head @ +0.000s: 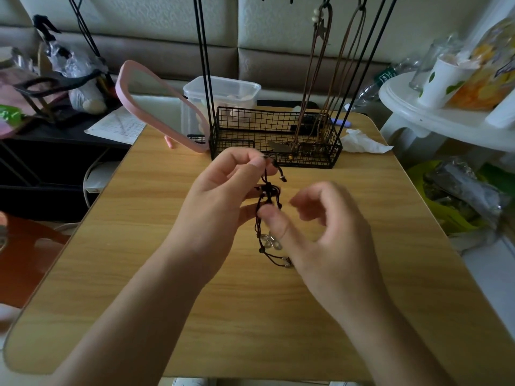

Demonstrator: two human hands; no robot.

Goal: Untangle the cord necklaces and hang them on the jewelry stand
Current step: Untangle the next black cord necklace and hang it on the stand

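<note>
Black knotted cord necklace [268,188] with a clear flower charm [271,241] dangles over the worktop [139,246]; left grip [223,188] pinches its top, right grip [328,235] loosely spread, thumb touching.

Pale wood-grain bench [167,274], smooth, with a soft sheen. Matt black metal wire on the jewelry stand [320,156]. The necklace [267,190] shows dark woven cord and a glassy clear flower bead [271,240]. The tub [223,90] is cloudy plastic.
</note>
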